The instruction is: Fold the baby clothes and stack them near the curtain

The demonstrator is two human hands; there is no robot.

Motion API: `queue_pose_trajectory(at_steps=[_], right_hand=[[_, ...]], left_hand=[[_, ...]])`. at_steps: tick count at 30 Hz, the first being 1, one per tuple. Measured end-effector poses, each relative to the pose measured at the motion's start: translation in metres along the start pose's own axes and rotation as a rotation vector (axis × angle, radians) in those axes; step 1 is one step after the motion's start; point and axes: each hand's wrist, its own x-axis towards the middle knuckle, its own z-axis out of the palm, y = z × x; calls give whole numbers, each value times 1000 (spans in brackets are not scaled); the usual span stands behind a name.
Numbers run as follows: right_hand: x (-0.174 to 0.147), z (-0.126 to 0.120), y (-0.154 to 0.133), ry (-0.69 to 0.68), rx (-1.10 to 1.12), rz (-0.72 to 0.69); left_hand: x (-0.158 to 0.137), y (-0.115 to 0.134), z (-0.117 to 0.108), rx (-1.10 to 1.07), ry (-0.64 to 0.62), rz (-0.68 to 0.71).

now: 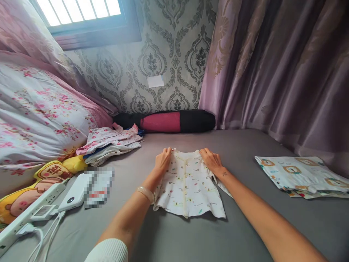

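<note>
A small white baby shirt (191, 185) with a fine print and a pale yellow button front lies spread on the grey bed sheet (152, 240). My left hand (163, 159) pinches its left shoulder beside the neckline. At the other shoulder, my right hand (211, 160) has its fingers closed on the fabric. The shirt's collar points away from me and its hem towards me. One sleeve shows under my right wrist; the other is mostly hidden behind my left forearm.
Folded clothes (111, 142) are piled at the back left. Folded printed cloths (302, 176) lie at the right. A power strip (32, 214), a white power bank (76, 193) with cables and a yellow plush toy (49, 174) are on the left. A black-and-pink bag (163, 121) lies along the wall.
</note>
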Motion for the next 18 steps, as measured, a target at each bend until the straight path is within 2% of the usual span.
queue_pose_trajectory(at_steps=[10,18], right_hand=[[36,20,6,-40,5,-29],[58,27,10,-77,7,-32]], left_hand=[[41,-13,12,8,-31,34],[65,-18,19,-9,-44,60]])
